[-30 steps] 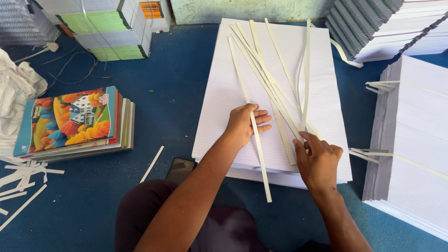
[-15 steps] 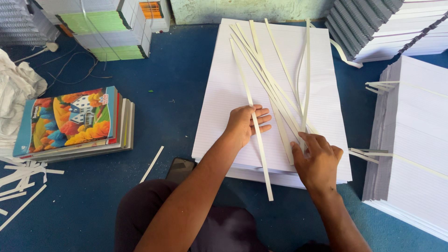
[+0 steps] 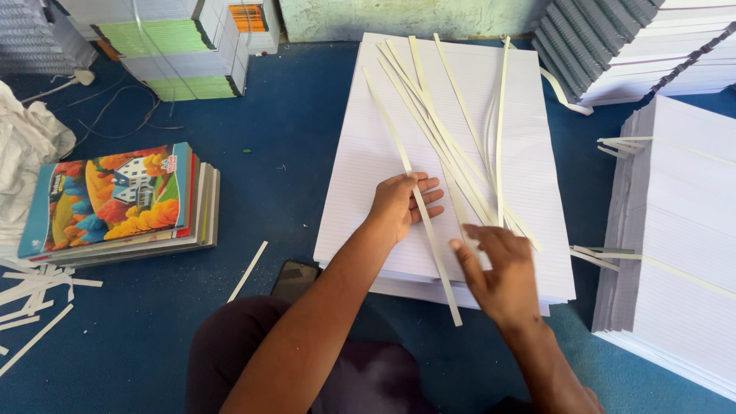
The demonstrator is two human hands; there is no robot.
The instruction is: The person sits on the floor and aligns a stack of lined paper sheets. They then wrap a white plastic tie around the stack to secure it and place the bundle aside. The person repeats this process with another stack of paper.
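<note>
A thick stack of white ruled paper (image 3: pixel 368 153) lies on the blue floor in front of me. Several long cream paper strips (image 3: pixel 452 130) are spread across its top. My left hand (image 3: pixel 402 205) rests flat on the sheets near the stack's front edge, with one long strip (image 3: pixel 429 245) passing under its fingers and hanging over the edge. My right hand (image 3: pixel 498 264) hovers over the stack's front right part, fingers spread and touching the lower ends of the strips.
A pile of colourful notebooks (image 3: pixel 115 203) lies at the left, with loose strips (image 3: pixel 34 295) beside it. A dark phone (image 3: pixel 295 280) sits by my knee. More paper stacks stand at the right (image 3: pixel 682 230), at the back right (image 3: pixel 644 46) and back left (image 3: pixel 176 46).
My right hand has lifted off the sheets and spread its fingers over the strip ends. My left hand has stayed in place on the paper.
</note>
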